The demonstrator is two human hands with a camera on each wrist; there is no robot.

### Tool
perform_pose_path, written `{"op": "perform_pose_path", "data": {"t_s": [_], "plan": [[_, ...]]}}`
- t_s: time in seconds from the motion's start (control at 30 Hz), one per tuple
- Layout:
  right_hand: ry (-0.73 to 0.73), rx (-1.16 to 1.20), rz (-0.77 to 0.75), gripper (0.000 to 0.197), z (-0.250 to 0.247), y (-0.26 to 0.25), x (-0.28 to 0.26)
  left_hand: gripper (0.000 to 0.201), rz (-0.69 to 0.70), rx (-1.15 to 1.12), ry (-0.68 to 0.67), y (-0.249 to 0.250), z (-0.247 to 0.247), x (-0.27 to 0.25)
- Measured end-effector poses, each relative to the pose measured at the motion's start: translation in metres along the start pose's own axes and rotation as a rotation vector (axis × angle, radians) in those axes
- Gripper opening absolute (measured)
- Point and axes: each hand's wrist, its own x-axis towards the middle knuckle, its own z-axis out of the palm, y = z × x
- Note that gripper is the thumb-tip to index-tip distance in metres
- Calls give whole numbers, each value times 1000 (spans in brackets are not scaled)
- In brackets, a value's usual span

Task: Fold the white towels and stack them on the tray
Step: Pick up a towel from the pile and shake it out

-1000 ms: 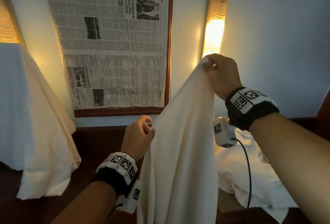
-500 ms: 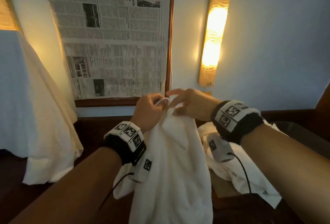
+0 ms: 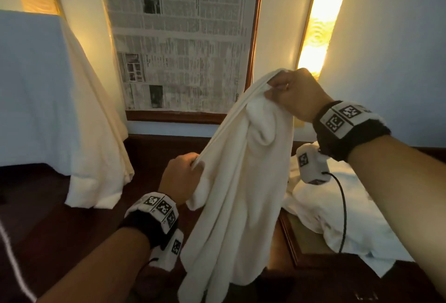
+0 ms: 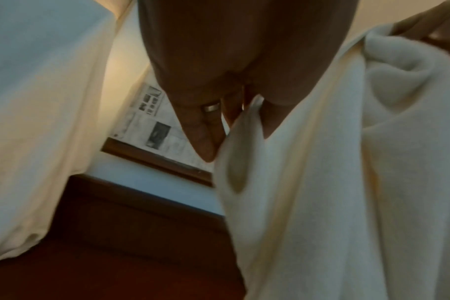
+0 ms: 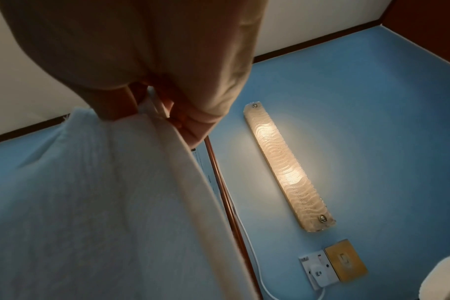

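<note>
Holding: right hand [image 3: 295, 96] and left hand [image 3: 182, 177] pinch towel [image 3: 241, 194] hem.
Remaining: folding; unfolded heap [image 3: 342, 218] covers tray [image 3: 288, 232].

Both hands pinch closed, right hand [image 3: 295, 96] raised above left hand [image 3: 181, 178]

Head view down; wrist views upward
</note>
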Motion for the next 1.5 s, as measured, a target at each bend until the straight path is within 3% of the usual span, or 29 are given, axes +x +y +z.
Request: {"op": "perform_pose_path", "data": {"t_s": [0.1, 0.2, 0.3, 0.43, 0.57, 0.63, 0.8, 0.93, 1.07, 1.17, 1.37, 1.5], "plan": [[49, 8, 21, 22, -3, 6, 1, 26, -118, 82, -94, -27, 0, -14], [32, -38, 48, 25, -5, 16, -2, 32, -156, 85, -85, -35, -9, -23], [7, -47, 59, 24, -5, 33, -5, 22, -182, -76, -36, -29, -22, -26], [-40, -108, 59, 25, -5, 59, -5, 15, -325, -328, 8, -5, -25, -31], [-57, -178, 88, 26, -9, 82, -5, 42, -392, -518, -38, 21, -18, -46], [-67, -218, 95, 28, -13, 90, -8, 41, -407, -601, -20, 30, -14, -52], [-86, -206, 141, 29, -21, 109, -18, 33, -365, -424, 138, 53, -10, -61], [-97, -206, 131, 28, -22, 117, -25, 38, -270, -222, 148, 61, -9, -69], [-65, -199, 145, 28, -26, 127, -30, 25, -127, 113, 5, 56, -11, -81], [-67, -229, 169, 28, -25, 137, -29, 19, -170, 299, -181, 54, -13, -90], [-116, -288, 263, 32, -13, 155, -32, 18, -225, -153, -303, 71, -27, -98], [-130, -264, 299, 29, 0, 158, -36, 17, -252, -155, -382, 72, -35, -100]]}}
